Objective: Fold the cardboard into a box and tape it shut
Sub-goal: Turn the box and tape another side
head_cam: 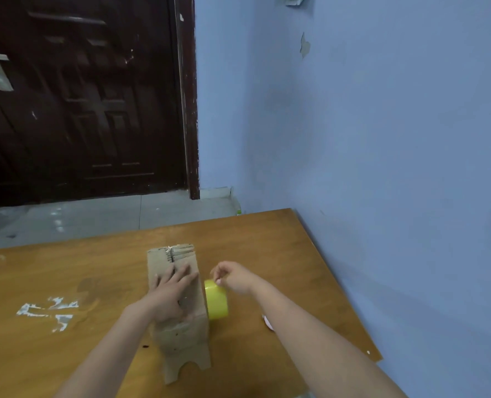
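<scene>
— Nearest us, what's that notched cardboard end?

— That's the near end of the box (178, 300), its flaps hanging loose toward the tabletop's (66, 282) near edge. It lies roughly mid-tabletop, a little toward the right edge.

— And the left hand (171, 291)?

— Spread flat, fingers straight, pressing down on the box's top face over the centre seam. I'd say it's there to keep the two top flaps shut and the box steady while tape is readied.

— The right hand (232, 275)?

— Poised just above the yellow tape roll (216, 300), thumb and fingertip pinched together, probably on the tape's free end, though the strip itself is too clear to make out. The roll stands on edge, touching the box's right side, handy for pulling tape across.

— Which way does the box run?

— Its long axis runs from the near edge toward the far edge, leaning slightly rightward. The far end looks closed, with something pale at the seam. Beyond the far edge are grey floor, a dark door (80, 96) and a blue wall (353, 124).
</scene>
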Demonstrator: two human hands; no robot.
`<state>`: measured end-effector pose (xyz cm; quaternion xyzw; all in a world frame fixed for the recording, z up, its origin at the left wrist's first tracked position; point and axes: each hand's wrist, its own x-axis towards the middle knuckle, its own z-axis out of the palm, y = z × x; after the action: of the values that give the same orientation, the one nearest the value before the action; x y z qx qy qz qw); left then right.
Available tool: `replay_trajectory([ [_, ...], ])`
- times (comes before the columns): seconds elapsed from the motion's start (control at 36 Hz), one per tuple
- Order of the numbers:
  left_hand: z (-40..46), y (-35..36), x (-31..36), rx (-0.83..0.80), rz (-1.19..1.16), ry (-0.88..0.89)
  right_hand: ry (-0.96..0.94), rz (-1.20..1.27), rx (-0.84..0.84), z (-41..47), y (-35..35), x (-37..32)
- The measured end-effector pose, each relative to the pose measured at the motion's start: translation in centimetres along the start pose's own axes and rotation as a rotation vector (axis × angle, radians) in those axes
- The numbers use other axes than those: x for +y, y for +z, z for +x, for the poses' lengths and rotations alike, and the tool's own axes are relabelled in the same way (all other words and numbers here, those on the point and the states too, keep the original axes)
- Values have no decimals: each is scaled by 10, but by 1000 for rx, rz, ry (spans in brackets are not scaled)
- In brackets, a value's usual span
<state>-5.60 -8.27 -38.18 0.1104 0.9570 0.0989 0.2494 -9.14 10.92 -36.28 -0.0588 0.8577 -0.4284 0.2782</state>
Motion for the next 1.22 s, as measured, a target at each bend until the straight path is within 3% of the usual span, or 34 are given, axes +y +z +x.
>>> replay_trajectory([
  [0.14,-5,-16,-2,-134,125,69,-23,-22,-67,3,13,1],
  [0.22,-5,-22,4,-82,36,35,-29,-12,-71,2,17,3],
  [0.36,-1,-8,22,284,-147,-282,-6,24,-64,0,15,6],
  [0.47,6,4,32,277,-283,-551,6,74,-51,-3,10,10],
  [0.61,10,6,37,266,-280,-618,14,107,6,-8,0,18],
  [0.72,12,-4,34,254,-212,-561,11,136,53,-10,-10,26],
  [0.94,4,-11,16,237,-146,-246,19,189,210,-8,-36,37],
  [1.22,-3,-7,9,55,31,-27,39,239,302,-10,-56,42],
])
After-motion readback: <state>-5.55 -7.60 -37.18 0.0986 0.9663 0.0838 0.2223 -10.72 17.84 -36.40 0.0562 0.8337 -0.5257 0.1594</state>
